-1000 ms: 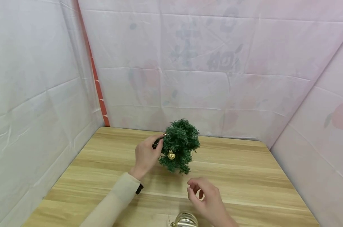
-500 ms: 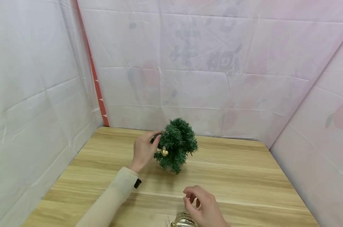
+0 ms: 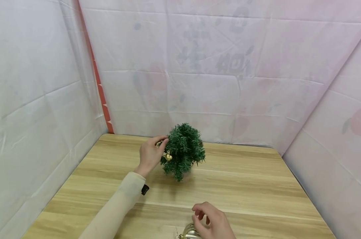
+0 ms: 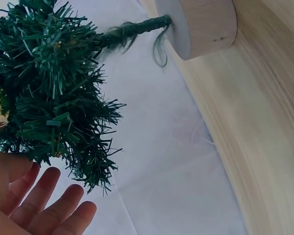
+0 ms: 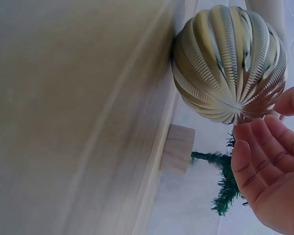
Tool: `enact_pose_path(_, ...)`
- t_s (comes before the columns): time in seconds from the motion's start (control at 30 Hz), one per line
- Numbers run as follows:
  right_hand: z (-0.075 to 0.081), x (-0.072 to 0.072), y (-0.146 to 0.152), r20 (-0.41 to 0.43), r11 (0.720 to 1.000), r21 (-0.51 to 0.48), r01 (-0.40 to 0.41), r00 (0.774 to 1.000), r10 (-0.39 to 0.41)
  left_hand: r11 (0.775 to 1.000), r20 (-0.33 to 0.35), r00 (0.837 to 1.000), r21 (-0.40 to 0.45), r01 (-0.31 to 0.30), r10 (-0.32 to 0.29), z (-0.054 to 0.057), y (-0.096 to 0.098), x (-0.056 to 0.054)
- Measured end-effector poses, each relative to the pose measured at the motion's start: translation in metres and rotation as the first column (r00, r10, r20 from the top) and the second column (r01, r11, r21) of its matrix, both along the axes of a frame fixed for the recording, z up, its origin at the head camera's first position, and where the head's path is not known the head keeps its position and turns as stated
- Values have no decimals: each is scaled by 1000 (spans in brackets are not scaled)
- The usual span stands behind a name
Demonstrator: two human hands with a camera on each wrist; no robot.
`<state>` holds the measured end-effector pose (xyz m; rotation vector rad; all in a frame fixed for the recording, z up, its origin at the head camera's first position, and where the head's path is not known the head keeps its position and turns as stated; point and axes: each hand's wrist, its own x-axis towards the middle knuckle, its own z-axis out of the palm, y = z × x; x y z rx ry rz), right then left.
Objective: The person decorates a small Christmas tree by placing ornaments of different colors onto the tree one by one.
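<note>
A small green artificial Christmas tree (image 3: pixel 184 149) stands on the table on a round wooden base (image 4: pixel 208 27). My left hand (image 3: pixel 150 153) pinches the tip of a branch on its left side between thumb and forefinger; in the left wrist view the other fingers extend below the needles. A small shiny gold ornament (image 3: pixel 168 156) hangs among the branches beside that hand. Near the front edge lies a big gold ribbed bauble (image 5: pixel 230 63) with a thin hanging loop. My right hand (image 3: pixel 213 221) hovers just by the bauble, fingers loosely curled around nothing, partly covering it in the head view.
The wood-grain table (image 3: pixel 258 192) extends on both sides of the tree. Pale printed cloth (image 3: pixel 204 89) walls it in at the back, left and right, with a red strip (image 3: pixel 100 89) at the back-left corner.
The tree has turned with my left hand, its small gold ornament swinging leftward toward that hand. My right hand has drawn slightly back toward the front edge, over the big bauble.
</note>
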<state>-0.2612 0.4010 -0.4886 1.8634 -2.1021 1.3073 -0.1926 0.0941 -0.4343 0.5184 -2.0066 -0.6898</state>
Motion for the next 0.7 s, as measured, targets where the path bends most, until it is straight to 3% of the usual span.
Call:
enact_pose_path(0.2,-1,-14,9,-19,998,46,-39,999,40,999,3,999,25,-44,44,-2,4,-2)
enact_pose_path(0.53,-2,-18,10,-190,989,60,-134,971,143,995,-1,1000,94,-18,18,-2,3,-4)
enact_pose_path(0.7,4,-22,15,-171,974,165,-153,968,181,995,-5,1000,100,-14,15,-2,3,-3)
